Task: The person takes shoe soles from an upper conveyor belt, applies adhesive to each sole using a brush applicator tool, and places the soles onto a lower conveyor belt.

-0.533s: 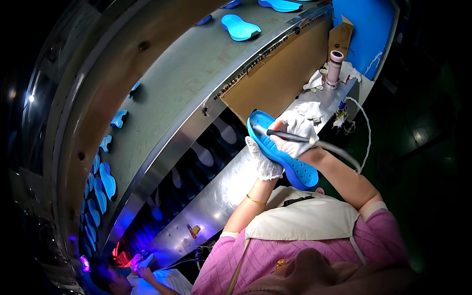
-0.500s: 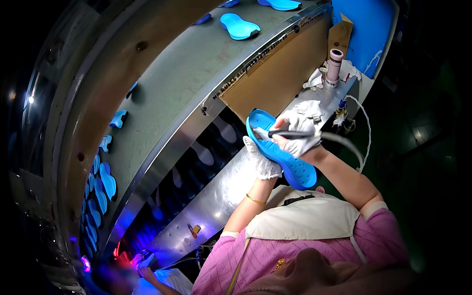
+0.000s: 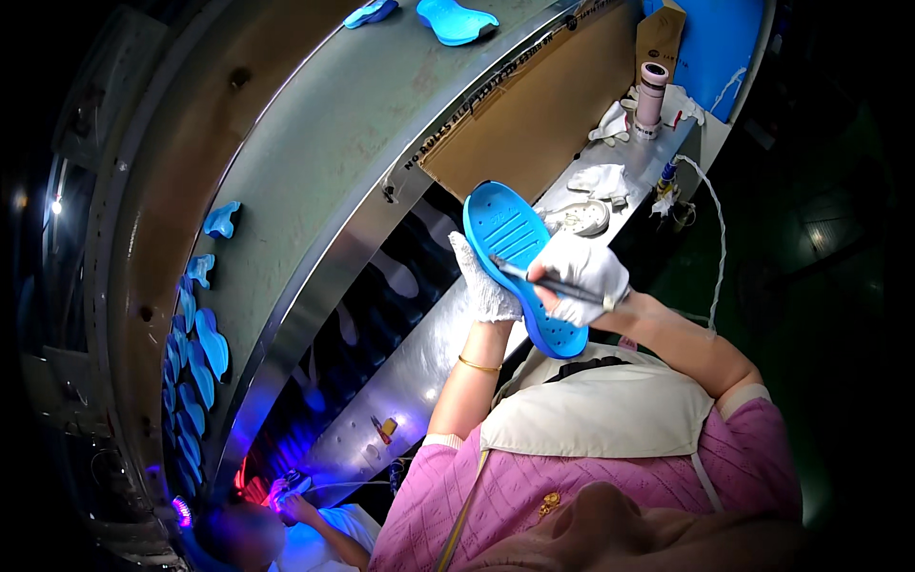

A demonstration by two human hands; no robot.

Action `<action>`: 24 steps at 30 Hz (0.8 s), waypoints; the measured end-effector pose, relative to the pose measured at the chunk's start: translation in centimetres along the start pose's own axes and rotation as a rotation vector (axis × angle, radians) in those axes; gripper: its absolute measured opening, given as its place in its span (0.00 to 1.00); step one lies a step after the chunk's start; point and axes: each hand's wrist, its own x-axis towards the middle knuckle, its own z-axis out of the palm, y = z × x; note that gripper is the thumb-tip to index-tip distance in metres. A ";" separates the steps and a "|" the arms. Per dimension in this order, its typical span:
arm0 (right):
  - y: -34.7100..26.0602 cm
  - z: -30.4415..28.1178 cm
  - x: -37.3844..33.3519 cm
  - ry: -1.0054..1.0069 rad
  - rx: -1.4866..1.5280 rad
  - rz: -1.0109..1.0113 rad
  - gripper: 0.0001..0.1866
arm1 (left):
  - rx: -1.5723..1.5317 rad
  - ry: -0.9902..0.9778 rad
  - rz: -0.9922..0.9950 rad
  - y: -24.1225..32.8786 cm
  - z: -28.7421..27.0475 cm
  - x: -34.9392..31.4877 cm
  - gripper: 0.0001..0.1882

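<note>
A bright blue shoe sole (image 3: 507, 234) is held up in front of me, its ribbed side facing the camera. My left hand (image 3: 483, 283), in a white glove, grips the sole along its left edge. My right hand (image 3: 584, 275), also gloved white, holds a thin dark brush-like tool (image 3: 534, 277) whose tip lies on the sole's face. A gold bangle circles my left wrist.
A grey conveyor belt (image 3: 315, 153) curves past on the left with blue soles (image 3: 456, 19) riding on it. A metal shelf (image 3: 624, 181) ahead carries white gloves or rags, a pink cylinder (image 3: 652, 95), a cardboard sheet (image 3: 534, 119). Another person sits at the lower left (image 3: 286, 515).
The sole sits slightly higher and more upright in my left hand, and the tool's tip has shifted along its face.
</note>
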 end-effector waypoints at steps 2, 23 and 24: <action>-0.8 0.5 -1.0 -0.073 0.019 -0.010 0.10 | -0.097 -0.015 -0.086 0.1 -1.7 0.4 0.51; -1.3 -1.0 -1.6 -0.076 0.448 0.231 0.09 | -0.396 -0.423 0.066 -0.7 -2.3 2.7 0.55; -1.2 -1.3 -1.6 0.037 0.431 0.341 0.09 | -0.365 -0.391 0.120 0.4 -0.4 1.9 0.54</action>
